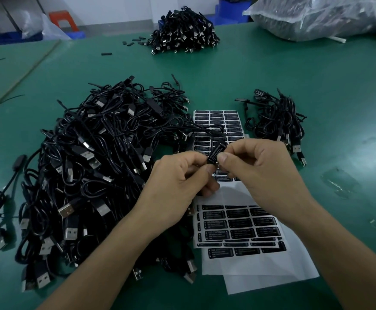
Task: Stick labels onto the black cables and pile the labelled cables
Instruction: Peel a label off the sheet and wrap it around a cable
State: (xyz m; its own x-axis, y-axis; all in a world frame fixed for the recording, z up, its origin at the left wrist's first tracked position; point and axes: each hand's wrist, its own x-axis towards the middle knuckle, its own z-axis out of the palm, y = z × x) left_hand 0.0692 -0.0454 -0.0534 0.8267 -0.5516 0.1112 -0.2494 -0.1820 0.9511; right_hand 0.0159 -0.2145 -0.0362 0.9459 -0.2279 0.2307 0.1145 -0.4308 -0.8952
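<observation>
Now our left hand (178, 182) and right hand (256, 166) pinch the cable (218, 144), smoothing its label (213, 155); next it should join the pile (276, 119) at two o'clock.

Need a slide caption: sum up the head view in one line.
Left hand and right hand pinch a labelled black cable over label sheets, big cable heap left, smaller pile right.

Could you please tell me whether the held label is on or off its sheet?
Off: the label sits on a cable block pinched by left hand and right hand, above the sheet.
</observation>
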